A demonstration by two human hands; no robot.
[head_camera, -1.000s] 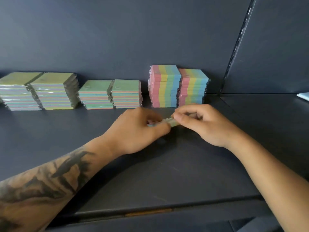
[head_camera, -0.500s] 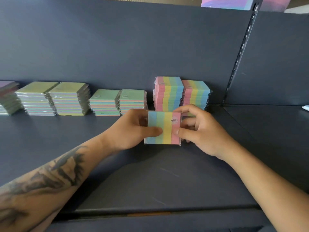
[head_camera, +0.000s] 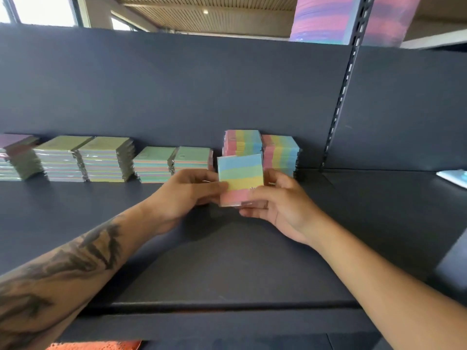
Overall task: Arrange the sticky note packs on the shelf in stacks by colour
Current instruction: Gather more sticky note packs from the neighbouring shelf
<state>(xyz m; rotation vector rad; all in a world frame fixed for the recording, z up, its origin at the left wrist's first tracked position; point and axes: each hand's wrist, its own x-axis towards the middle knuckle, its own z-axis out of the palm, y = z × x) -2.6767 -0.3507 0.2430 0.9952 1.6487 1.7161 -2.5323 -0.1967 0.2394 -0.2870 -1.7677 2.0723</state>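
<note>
Both hands hold one striped pack upright above the shelf, its face toward the camera with blue, green, yellow and pink bands from top to bottom. The left hand grips the pack's left edge, thumb across the front and fingers curled behind. The right hand pinches the lower right corner, thumb on the pink band, fingers curled under the bottom edge. What lies behind the pack in the right palm is hard to make out; a clear wrapper edge seems to show there.

Just behind the fingers, against the back panel, stand two striped stacks: the left striped stack, partly hidden by the held pack, and the right striped stack, whose foot the right hand covers. To the left of the left hand sit two low green-topped stacks side by side, the nearer one touching the hand in this view. Further left are two yellow-green-topped stacks, and beyond them one purple-topped stack cut off by the frame edge.

Well to the right of the right hand, past the slotted upright, a pale blue item lies on the neighbouring shelf, cut off and unclear. Above the panel, blurred pink-and-purple packs are only partly in view.
</note>
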